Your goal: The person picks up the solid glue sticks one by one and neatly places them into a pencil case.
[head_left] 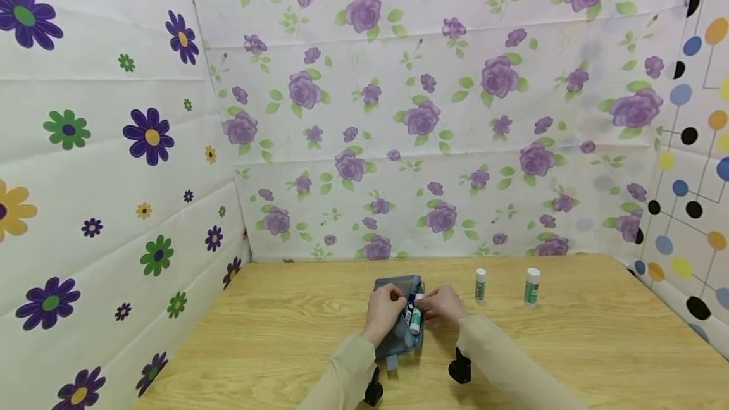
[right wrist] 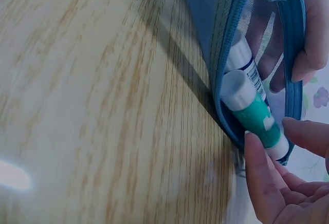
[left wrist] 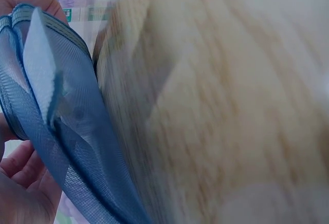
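Note:
A blue mesh zip pouch (head_left: 393,341) lies on the table with its zipped mouth spread apart. My left hand (head_left: 383,312) grips the edge of that mouth with thumb and fingers. At the opposite side, my right hand (head_left: 445,305) pinches one end of a green-and-white glue stick (right wrist: 254,113), which lies in the opening. Beside it inside the pouch sits a second white-capped stick (right wrist: 239,54) with a dark band and a barcode label. In the left wrist view the pouch's mesh side (left wrist: 87,111) and pale tab (left wrist: 41,64) show close up.
To the right of the pouch, a slim glue stick (head_left: 481,285) and a thicker glue stick (head_left: 532,287) stand upright on the wooden table (head_left: 273,315). Flower-patterned sheets (head_left: 398,195) hang behind the table and along its left side.

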A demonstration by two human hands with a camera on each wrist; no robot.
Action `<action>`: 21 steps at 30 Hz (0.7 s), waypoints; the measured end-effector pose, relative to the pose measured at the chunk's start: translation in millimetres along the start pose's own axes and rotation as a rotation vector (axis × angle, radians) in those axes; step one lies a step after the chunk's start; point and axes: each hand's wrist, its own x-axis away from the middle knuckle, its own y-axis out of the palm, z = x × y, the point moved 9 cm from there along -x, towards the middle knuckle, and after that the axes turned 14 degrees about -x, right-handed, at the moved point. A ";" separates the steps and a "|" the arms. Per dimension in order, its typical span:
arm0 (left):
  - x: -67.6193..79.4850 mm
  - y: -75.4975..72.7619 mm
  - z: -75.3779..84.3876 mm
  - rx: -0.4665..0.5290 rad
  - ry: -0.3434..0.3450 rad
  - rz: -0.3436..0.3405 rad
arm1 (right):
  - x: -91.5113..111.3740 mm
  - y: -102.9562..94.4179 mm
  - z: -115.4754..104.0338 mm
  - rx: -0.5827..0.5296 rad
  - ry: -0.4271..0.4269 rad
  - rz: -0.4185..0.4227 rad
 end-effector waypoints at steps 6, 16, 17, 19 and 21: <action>-0.8 -0.2 0.1 0.011 0.004 -0.001 | -2.2 0.0 2.2 0.003 0.016 -0.004; -2.5 -0.3 0.1 0.007 0.022 -0.005 | 0.0 6.2 -2.2 0.014 -0.044 -0.076; -2.7 -0.6 0.4 0.006 0.025 -0.004 | 0.5 7.5 -3.1 0.009 -0.056 -0.085; -2.6 -1.2 0.9 0.008 0.030 -0.004 | 1.7 10.3 -5.0 0.005 -0.081 -0.100; -2.6 -1.6 1.3 0.012 0.031 -0.004 | 3.0 12.6 -6.8 0.015 -0.101 -0.107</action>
